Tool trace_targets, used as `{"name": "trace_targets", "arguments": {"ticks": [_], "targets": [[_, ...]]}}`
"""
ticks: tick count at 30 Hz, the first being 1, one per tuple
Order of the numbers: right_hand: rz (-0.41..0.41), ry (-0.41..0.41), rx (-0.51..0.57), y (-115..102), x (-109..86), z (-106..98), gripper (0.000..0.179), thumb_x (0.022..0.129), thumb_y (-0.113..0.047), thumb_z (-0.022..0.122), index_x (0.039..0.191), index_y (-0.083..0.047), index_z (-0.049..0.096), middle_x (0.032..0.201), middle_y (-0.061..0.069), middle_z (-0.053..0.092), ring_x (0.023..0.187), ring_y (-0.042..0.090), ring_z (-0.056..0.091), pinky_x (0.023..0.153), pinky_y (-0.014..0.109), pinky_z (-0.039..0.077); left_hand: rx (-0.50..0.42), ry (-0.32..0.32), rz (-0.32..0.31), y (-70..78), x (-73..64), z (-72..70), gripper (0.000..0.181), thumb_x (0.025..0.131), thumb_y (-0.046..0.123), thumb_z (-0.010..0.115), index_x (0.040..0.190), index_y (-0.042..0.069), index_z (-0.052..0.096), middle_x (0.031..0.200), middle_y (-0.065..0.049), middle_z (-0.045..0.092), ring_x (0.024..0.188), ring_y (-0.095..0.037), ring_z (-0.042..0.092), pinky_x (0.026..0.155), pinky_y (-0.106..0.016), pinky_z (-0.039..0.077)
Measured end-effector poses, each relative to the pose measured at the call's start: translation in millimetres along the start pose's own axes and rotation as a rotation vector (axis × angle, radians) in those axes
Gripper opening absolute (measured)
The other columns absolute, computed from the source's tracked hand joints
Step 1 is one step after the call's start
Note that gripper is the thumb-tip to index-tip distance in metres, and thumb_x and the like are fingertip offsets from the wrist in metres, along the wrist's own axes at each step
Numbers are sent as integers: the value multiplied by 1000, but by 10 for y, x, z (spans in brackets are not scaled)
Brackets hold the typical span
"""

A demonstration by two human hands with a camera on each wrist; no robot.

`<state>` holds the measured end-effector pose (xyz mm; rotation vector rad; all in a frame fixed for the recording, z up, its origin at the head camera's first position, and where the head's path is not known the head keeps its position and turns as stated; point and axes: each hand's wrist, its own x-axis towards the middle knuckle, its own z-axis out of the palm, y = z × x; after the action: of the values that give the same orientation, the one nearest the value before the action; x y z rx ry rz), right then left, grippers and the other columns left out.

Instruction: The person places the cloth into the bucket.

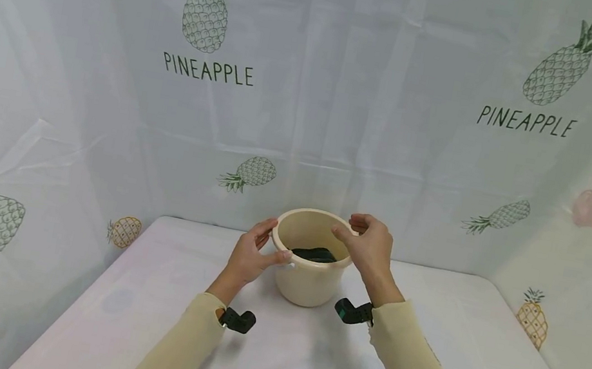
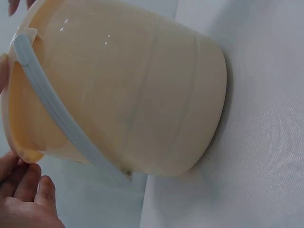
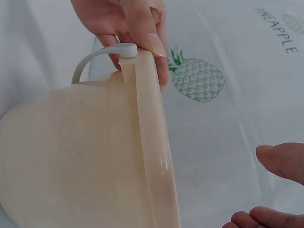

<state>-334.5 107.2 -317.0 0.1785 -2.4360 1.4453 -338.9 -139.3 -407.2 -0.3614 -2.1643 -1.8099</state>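
A cream plastic bucket point(image 1: 307, 283) stands upright near the back of the table, its pale grey handle point(image 2: 64, 114) hanging down the side. Inside lies something dark and smooth point(image 1: 315, 254); its kind cannot be made out. My left hand point(image 1: 251, 257) holds the bucket's rim at the left, the thumb in front and the fingers further round the outside. At the right of the rim hovers my right hand point(image 1: 370, 249), thumb and fingers spread apart and nothing between them. In the right wrist view, its fingers point(image 3: 273, 217) are clear of the rim.
A white cloth-covered table point(image 1: 457, 342) carries the bucket. Behind it hangs a pale curtain point(image 1: 347, 88) printed with pineapples, which also closes off both sides. Black wrist cameras point(image 1: 239, 320) sit on both forearms.
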Motion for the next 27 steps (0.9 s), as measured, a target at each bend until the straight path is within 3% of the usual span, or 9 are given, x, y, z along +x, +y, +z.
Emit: {"name": "trace_targets", "arguments": {"ticks": [9, 17, 23, 27], "targets": [[8, -33, 37, 20, -38, 23, 57, 94, -29, 78, 140, 1, 62, 140, 20, 64, 135, 39, 54, 114, 53, 49, -16, -26, 34, -57, 3, -76, 85, 87, 11, 87, 158, 0, 43, 166, -15, 38, 155, -32, 32, 129, -42, 29], [15, -41, 58, 72, -56, 2, 60, 95, -29, 80, 144, -1, 60, 143, 17, 62, 138, 37, 52, 116, 52, 47, 92, -22, 38, -65, 15, -152, 85, 85, 22, 90, 156, 3, 48, 164, -10, 43, 154, -30, 34, 129, -44, 29], [22, -45, 69, 134, -56, -54, 63, 95, -29, 80, 147, -1, 57, 147, 18, 60, 142, 38, 50, 119, 51, 44, 174, 18, 51, -27, -23, -192, 81, 83, 25, 92, 151, 2, 54, 158, -9, 50, 151, -28, 40, 128, -44, 32], [15, -62, 67, 220, -69, -89, 67, 97, -32, 77, 150, -1, 53, 151, 19, 56, 145, 38, 46, 120, 53, 43, 189, 42, 93, -54, -58, -242, 71, 89, 23, 87, 148, -1, 56, 154, -13, 53, 147, -31, 45, 125, -44, 37]]}}
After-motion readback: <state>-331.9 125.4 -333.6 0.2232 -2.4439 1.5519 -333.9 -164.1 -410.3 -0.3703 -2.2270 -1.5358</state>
